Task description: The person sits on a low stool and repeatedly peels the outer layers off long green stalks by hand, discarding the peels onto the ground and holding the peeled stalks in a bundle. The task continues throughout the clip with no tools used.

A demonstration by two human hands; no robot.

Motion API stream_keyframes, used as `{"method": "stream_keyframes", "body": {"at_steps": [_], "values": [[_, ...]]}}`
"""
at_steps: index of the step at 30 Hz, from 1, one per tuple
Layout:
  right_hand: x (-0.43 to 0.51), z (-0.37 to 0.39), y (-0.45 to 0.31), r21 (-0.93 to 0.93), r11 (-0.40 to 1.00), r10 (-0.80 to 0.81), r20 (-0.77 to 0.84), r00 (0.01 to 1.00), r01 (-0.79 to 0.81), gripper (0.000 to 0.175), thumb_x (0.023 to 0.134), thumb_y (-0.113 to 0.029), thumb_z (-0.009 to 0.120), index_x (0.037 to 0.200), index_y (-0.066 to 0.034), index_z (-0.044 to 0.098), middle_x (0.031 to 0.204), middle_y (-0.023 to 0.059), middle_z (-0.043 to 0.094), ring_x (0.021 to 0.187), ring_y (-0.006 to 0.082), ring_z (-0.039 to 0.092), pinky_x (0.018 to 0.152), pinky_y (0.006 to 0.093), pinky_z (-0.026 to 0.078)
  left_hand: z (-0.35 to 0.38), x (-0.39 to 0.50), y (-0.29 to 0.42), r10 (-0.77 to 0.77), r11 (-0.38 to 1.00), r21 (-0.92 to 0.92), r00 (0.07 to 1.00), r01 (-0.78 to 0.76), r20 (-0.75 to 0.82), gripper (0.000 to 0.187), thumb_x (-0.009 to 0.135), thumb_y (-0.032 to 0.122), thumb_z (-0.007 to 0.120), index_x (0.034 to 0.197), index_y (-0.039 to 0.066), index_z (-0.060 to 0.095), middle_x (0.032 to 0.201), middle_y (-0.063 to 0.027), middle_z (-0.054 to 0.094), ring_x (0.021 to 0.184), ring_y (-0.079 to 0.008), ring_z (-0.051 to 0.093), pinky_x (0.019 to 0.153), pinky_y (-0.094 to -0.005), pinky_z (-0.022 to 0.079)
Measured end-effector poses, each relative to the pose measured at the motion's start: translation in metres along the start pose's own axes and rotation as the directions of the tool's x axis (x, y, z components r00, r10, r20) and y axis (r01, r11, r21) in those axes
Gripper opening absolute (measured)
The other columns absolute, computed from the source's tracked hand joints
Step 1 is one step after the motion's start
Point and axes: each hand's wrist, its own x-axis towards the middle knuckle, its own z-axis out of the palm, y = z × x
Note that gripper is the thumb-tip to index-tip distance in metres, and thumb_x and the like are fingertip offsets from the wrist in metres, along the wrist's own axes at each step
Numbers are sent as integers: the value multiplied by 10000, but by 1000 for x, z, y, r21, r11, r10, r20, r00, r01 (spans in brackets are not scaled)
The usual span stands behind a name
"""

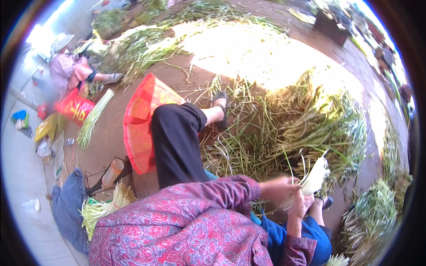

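A bunch of pale stalks [317,176] with white ends is held up in front of me, a few loose strands curling off it. My right hand [301,203] grips it from below, fingers wrapped around the stalks. Motion blurs my left hand [280,189], whose fingertips meet the bunch from the other side; whether they pinch anything is unclear. Under the hands lies a heap of long green stalks and leaves [309,123]. Blue cloth [303,237] covers my leg beside the right forearm.
A red plastic bag [141,126] lies under my black-trousered leg [176,143]. Behind my arm rests a tied bundle [114,204], near a bottle [112,173] and dark-blue cloth [71,206]. Another heap [369,216] stands at right. A person [71,65] sits far left.
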Motion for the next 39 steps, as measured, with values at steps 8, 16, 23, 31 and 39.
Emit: {"method": "stream_keyframes", "body": {"at_steps": [8,16,23,31,39], "values": [[-1,8,3,7,1000,5,-33,999,-5,121,752,15,620,859,30,566,759,62,597,615,103,565,534,209,456,10,1,-1,111,950,-230,917,-211,-384,238,877,231,476,773,72,620,617,39,521,515,-58,422,474,-215,326],[-5,-2,-33,118,992,-42,-94,995,53,231,785,-12,590,996,60,528,809,127,610,657,179,616,594,262,523,22,-6,18,234,958,-104,940,-266,-248,241,896,187,478,828,16,635,725,-5,607,624,-54,490,581,-217,422],[32,-95,-32,151,977,-75,-412,908,149,284,789,-150,609,976,63,587,863,121,582,749,199,580,687,307,492,-33,-14,-3,0,945,-300,917,-131,-399,227,891,199,466,831,4,564,686,-96,604,543,-179,606,432,-280,481],[40,-134,-50,47,997,72,-143,987,-65,130,834,-165,559,904,-57,544,783,44,543,755,173,557,685,310,465,-188,-90,-35,-151,267,415,463,870,-874,420,698,317,640,1017,46,600,988,-146,617,973,-281,580,799,-391,462],[18,-78,-27,-206,953,247,98,964,-224,165,755,-57,642,891,-9,561,747,76,575,613,200,566,593,332,479,-156,-52,-34,-27,449,598,679,664,-734,410,701,273,601,1017,21,534,1007,-190,580,973,-340,551,831,-435,436]]}}
